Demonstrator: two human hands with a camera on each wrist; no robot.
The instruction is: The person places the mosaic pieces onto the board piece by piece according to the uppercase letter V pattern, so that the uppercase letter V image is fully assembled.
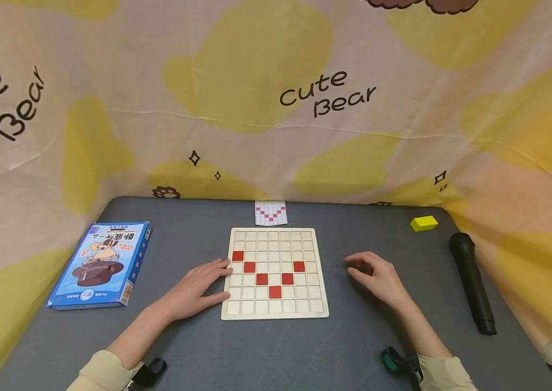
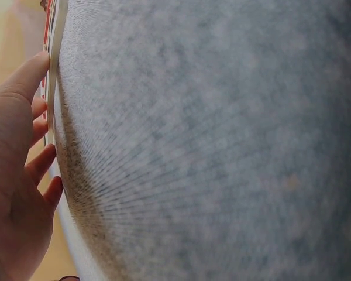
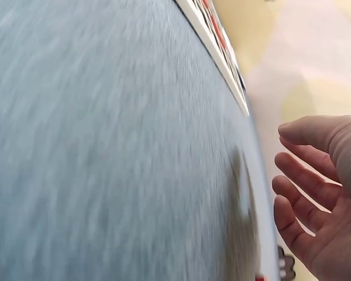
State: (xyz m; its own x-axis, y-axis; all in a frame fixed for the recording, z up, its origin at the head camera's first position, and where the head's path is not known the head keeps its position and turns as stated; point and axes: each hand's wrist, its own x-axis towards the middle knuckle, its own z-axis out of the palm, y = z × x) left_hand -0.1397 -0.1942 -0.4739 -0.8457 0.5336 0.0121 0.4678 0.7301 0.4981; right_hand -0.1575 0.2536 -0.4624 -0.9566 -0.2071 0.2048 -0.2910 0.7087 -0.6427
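A pale square grid board lies flat on the dark grey table, with several red squares in a rough V among its white cells. My left hand rests at the board's left edge, thumb and fingertips touching it with the fingers spread. The left wrist view also shows these fingers along the rim. To the right of the board, apart from it, my right hand hovers over the table. Its fingers are loosely bent, and nothing shows between them and the thumb.
A small card with a red V on a grid lies behind the board. At left is a blue box with a hat picture. On the right are a yellow block and a black microphone. A printed cloth hangs behind.
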